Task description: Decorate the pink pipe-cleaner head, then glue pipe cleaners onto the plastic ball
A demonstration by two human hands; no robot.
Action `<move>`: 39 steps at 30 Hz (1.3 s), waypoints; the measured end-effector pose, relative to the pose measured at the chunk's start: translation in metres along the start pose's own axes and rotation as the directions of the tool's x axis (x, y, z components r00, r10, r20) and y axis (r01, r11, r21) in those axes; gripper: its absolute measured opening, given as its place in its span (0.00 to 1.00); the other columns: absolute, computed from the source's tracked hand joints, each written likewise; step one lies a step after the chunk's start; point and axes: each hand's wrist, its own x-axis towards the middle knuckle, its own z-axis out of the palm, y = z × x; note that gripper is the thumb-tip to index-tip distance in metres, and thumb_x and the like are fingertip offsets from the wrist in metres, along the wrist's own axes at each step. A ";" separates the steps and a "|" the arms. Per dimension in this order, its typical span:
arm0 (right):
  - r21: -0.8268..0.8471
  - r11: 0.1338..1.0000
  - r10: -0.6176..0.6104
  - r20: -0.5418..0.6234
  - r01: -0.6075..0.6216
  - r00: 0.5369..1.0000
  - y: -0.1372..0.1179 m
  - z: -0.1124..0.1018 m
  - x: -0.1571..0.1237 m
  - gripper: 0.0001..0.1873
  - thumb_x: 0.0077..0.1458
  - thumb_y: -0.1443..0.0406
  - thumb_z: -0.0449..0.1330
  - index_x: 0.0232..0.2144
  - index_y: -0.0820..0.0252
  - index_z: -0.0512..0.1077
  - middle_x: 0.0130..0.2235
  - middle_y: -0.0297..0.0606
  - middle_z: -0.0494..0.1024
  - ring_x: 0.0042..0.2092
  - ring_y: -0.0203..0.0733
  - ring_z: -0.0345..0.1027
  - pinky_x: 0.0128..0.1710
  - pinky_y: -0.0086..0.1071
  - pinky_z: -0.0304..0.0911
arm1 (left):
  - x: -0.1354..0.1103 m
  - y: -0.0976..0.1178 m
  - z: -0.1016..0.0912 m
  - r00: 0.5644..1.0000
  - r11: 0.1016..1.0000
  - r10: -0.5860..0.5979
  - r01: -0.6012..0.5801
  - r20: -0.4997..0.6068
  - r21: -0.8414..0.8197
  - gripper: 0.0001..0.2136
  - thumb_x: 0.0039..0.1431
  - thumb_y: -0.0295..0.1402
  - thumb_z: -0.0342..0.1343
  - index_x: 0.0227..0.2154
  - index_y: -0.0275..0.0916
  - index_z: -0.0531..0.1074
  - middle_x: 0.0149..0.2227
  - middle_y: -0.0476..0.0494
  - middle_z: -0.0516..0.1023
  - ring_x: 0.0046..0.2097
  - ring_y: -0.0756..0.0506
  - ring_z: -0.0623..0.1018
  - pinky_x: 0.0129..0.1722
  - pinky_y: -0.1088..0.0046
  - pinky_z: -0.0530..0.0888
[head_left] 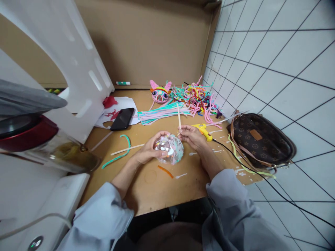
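My left hand (149, 149) is closed around a clear, shiny ball (169, 150) decorated with pale patches and teal strands, resting low over the cardboard work surface (157, 184). My right hand (192, 136) pinches the lower end of a thin pale stick (179, 116) that points up and away, right beside the ball. A yellow glue gun (203, 130) lies just behind my right hand.
A heap of colourful pipe cleaners (193, 97) and a pink cat-eared craft face (160, 93) lie at the back. A black phone (122, 118) rests on white paper at the left. A brown patterned bag (259, 139) sits at the right. Loose teal (123, 150) and orange (165, 171) pipe cleaners lie near my hands.
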 end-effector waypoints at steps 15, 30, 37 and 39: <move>0.096 0.981 -0.157 -0.096 0.166 0.983 -0.012 0.009 -0.008 0.23 0.26 0.60 0.79 0.25 0.58 0.74 0.21 0.29 0.78 0.23 0.32 0.71 0.24 0.25 0.72 | 0.000 0.006 0.006 1.000 1.000 -0.022 0.022 0.001 0.002 0.37 0.31 0.36 0.75 0.48 0.40 0.67 0.43 0.47 0.72 0.39 0.48 0.72 0.40 0.74 0.69; -0.229 0.863 -0.461 0.011 0.451 0.887 -0.024 0.025 -0.034 0.15 0.39 0.55 0.72 0.23 0.55 0.72 0.31 0.35 0.81 0.36 0.42 0.76 0.40 0.37 0.71 | 0.000 0.015 0.003 0.996 0.956 0.027 -0.001 -0.084 0.294 0.35 0.34 0.40 0.73 0.48 0.39 0.67 0.44 0.45 0.73 0.41 0.46 0.73 0.43 0.71 0.72; -0.444 0.705 -0.579 0.091 0.554 0.810 -0.020 0.025 -0.040 0.03 0.47 0.63 0.67 0.26 0.54 0.76 0.30 0.34 0.81 0.34 0.41 0.74 0.41 0.36 0.69 | 0.000 0.014 0.004 0.995 0.941 0.060 -0.028 -0.083 0.336 0.35 0.34 0.41 0.72 0.48 0.39 0.67 0.54 0.40 0.71 0.51 0.40 0.73 0.52 0.66 0.70; -0.513 0.665 -0.588 0.090 0.544 0.804 -0.020 0.024 -0.041 0.02 0.47 0.63 0.67 0.27 0.54 0.77 0.30 0.33 0.82 0.33 0.41 0.74 0.40 0.36 0.69 | -0.001 0.013 0.004 0.995 0.939 0.065 -0.036 -0.075 0.341 0.35 0.34 0.40 0.72 0.49 0.40 0.66 0.56 0.40 0.70 0.53 0.39 0.72 0.53 0.66 0.70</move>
